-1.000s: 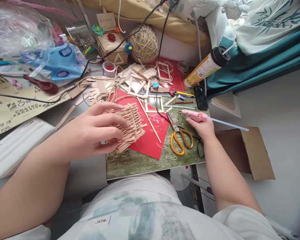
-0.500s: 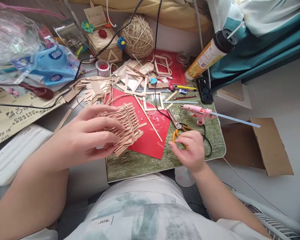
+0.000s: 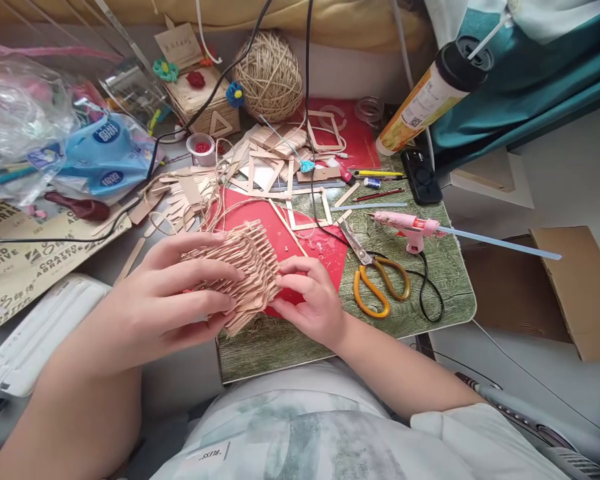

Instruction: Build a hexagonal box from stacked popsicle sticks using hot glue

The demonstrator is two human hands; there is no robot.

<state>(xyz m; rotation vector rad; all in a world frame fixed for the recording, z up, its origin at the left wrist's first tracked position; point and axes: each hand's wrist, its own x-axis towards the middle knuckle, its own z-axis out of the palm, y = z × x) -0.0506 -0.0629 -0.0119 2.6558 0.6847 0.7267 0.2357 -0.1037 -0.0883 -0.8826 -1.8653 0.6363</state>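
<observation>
A layered craft-stick structure, its ridged rows stacked closely, is held above the front left of the green wood-patterned board. My left hand wraps around it from the left, fingers spread along its side. With thumb and fingers, my right hand pinches its right edge. Under it lies a red sheet with scraps and a thin stick on it. Orange-handled scissors rest to the right of my right hand. Beyond them is a pink glue gun with a long glue stick in it.
Behind are loose craft sticks, stick frames, a twine ball and a decorated box. A tall cup and a black phone stand and lie at right. Sandpaper and a white case are left. Black cables cross overhead.
My right hand has moved left from beside the scissors to the structure and now grips its right edge. My left hand keeps its hold. The view has shifted slightly.
</observation>
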